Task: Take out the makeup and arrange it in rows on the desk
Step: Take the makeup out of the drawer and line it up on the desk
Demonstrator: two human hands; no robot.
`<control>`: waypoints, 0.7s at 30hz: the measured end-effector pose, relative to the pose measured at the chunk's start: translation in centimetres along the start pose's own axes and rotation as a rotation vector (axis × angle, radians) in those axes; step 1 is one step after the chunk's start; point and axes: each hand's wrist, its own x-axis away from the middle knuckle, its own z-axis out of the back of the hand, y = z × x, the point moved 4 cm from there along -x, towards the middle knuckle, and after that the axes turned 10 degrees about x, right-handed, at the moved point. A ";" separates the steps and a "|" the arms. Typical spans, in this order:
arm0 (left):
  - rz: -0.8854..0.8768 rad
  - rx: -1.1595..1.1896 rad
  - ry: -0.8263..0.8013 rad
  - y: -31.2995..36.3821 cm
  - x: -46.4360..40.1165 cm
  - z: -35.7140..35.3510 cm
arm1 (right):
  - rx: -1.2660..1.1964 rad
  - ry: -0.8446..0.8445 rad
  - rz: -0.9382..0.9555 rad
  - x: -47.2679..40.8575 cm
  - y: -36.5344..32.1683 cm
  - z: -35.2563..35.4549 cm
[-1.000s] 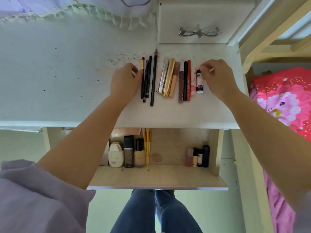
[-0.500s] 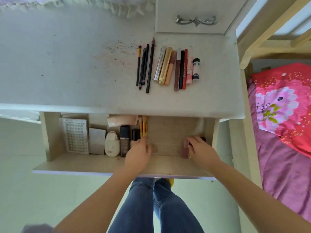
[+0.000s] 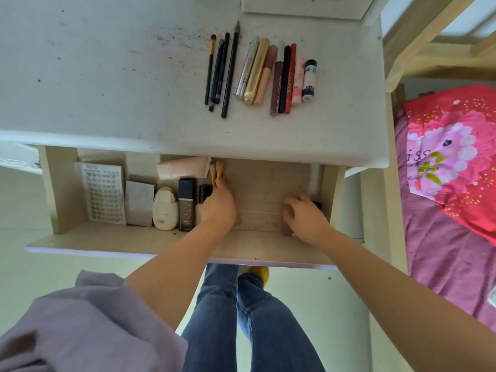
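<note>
A row of makeup lies on the white desk (image 3: pixel 107 89): thin dark pencils and a small brush (image 3: pixel 220 71) on the left, gold, peach, brown and red tubes (image 3: pixel 268 73) to their right, and a small white bottle (image 3: pixel 309 80) at the end. Below, the drawer (image 3: pixel 255 242) stands pulled out. My left hand (image 3: pixel 218 205) grips the yellow-handled brushes (image 3: pixel 217 170) in its middle. My right hand (image 3: pixel 306 217) is curled round small tubes at the drawer's right end; a dusky pink tube (image 3: pixel 286 229) shows under it and a black cap beside it.
In the drawer's left half lie a sticker sheet (image 3: pixel 103 193), a pale card (image 3: pixel 139 204), a cream compact (image 3: pixel 165 209), a dark UNNY bottle (image 3: pixel 186 208) and a peach tube (image 3: pixel 182 167). A bed with pink bedding (image 3: pixel 451 170) stands to the right.
Both hands left the row on the desk and went down into the drawer. The left hand has closed on the brushes, the right on the small tubes.
</note>
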 end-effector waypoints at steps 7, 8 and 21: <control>0.019 -0.048 0.025 0.4 0.8 -0.4 | -0.183 -0.075 0.045 0.6 0.2 -0.7; 0.022 -0.059 0.019 0.4 0.8 -0.6 | -0.192 -0.069 0.055 0.7 0.1 -0.8; -0.451 0.072 -0.094 1.8 4.5 3.0 | -0.301 0.052 0.125 3.5 -2.1 4.3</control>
